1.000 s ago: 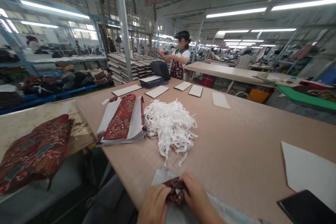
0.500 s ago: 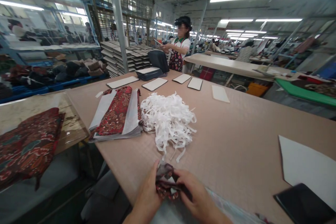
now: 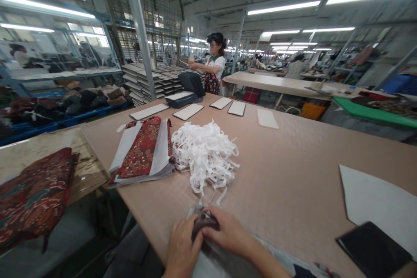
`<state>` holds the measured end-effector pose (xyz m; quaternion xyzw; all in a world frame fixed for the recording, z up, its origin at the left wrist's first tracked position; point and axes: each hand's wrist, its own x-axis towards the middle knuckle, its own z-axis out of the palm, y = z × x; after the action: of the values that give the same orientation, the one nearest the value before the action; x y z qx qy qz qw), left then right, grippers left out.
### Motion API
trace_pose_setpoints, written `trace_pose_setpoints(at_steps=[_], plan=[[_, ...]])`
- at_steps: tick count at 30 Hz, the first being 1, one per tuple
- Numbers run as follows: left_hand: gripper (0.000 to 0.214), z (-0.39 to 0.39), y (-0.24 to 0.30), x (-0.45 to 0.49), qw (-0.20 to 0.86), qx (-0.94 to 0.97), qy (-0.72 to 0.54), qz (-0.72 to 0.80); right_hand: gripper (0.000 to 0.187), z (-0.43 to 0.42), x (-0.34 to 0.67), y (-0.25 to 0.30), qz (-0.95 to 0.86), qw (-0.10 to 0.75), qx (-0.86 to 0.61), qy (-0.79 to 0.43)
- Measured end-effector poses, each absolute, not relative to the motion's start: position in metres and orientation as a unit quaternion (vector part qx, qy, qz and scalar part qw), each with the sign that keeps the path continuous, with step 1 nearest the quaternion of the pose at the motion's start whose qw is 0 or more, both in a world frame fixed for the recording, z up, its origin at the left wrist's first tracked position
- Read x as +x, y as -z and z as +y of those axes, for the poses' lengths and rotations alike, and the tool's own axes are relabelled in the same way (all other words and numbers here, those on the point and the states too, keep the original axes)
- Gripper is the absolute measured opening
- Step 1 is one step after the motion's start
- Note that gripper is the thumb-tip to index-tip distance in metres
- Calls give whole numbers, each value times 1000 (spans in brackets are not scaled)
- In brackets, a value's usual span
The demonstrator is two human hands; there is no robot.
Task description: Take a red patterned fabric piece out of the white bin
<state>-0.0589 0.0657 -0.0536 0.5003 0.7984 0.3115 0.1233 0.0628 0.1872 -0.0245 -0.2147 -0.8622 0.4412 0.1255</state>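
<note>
Left hand [image 3: 182,245]: curled round the left side of a small dark fabric piece [image 3: 203,220], fingers closed on it.
Right hand [image 3: 228,232]: cupped over the same piece from the right, gripping it.
Fabric piece: at the counter's [image 3: 293,169] near edge, pinched between both hands, mostly hidden.
Ribbon pile [image 3: 203,156]: white strips, just beyond the hands.
Patterned fabric stack [image 3: 143,150]: left of the pile, touching it.
Black pad [image 3: 373,249]: near right corner.
Person [image 3: 213,69]: standing past the far edge.
</note>
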Motion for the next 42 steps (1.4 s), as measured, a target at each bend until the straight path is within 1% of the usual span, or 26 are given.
trace_pose_setpoints(at_steps=[1, 3, 5, 7, 9, 11, 14, 16, 17, 19, 21, 23, 27, 30, 33, 35, 37, 39, 40, 41, 42], plan=[[39, 68, 55, -60, 147, 479, -304, 810, 33, 189, 57, 26, -857, 130, -230, -443], [47, 73, 60, -62, 176, 454, -287, 825, 36, 193, 47, 32, -858, 165, -259, -411], [53, 75, 69, -67, 161, 465, -273, 827, 38, 197, 41, 38, -871, 210, -258, -360], [58, 77, 74, -75, 116, 490, -266, 822, 35, 207, 39, 40, -874, 256, -258, -323], [57, 84, 71, -86, 63, 511, -267, 815, 31, 225, 37, 36, -860, 308, -283, -291], [51, 99, 57, -98, -10, 537, -279, 796, 30, 248, 32, 28, -843, 363, -316, -241], [44, 138, 24, -109, -117, 584, -275, 755, 35, 283, 14, 13, -823, 420, -344, -166], [42, 169, 7, -111, -144, 610, -244, 740, 39, 301, -2, 6, -810, 432, -347, -191], [43, 183, 2, -111, -143, 624, -223, 735, 36, 308, -10, 3, -800, 435, -346, -225], [45, 209, 0, -111, -125, 651, -180, 727, 22, 320, -20, -1, -770, 446, -346, -296], [48, 227, 5, -116, -102, 661, -140, 730, 9, 333, -18, -3, -733, 467, -359, -340], [51, 238, 9, -124, -84, 643, -97, 755, 8, 349, 3, -7, -687, 495, -379, -373], [53, 253, 9, -138, -62, 593, -45, 802, 23, 374, 102, -20, -567, 573, -387, -447], [53, 260, 4, -138, -50, 588, -38, 807, 25, 372, 197, -31, -469, 653, -366, -469], [52, 263, -8, -134, -36, 582, -25, 812, 26, 350, 268, -35, -384, 711, -390, -442], [49, 259, -20, -126, -36, 587, -17, 809, 32, 327, 291, -32, -367, 692, -442, -438], [49, 251, -33, -107, -48, 605, -16, 795, 41, 296, 294, -28, -404, 622, -485, -463], [50, 238, -39, -71, -46, 642, -44, 764, 41, 262, 284, -24, -461, 555, -490, -489], [46, 228, -38, -48, -5, 668, -98, 738, 38, 245, 275, -22, -483, 534, -491, -490], [38, 217, -32, -23, 90, 695, -151, 697, 35, 228, 266, -21, -500, 512, -491, -496], [35, 206, -24, 3, 218, 708, -187, 645, 33, 213, 256, -20, -513, 490, -488, -508]])
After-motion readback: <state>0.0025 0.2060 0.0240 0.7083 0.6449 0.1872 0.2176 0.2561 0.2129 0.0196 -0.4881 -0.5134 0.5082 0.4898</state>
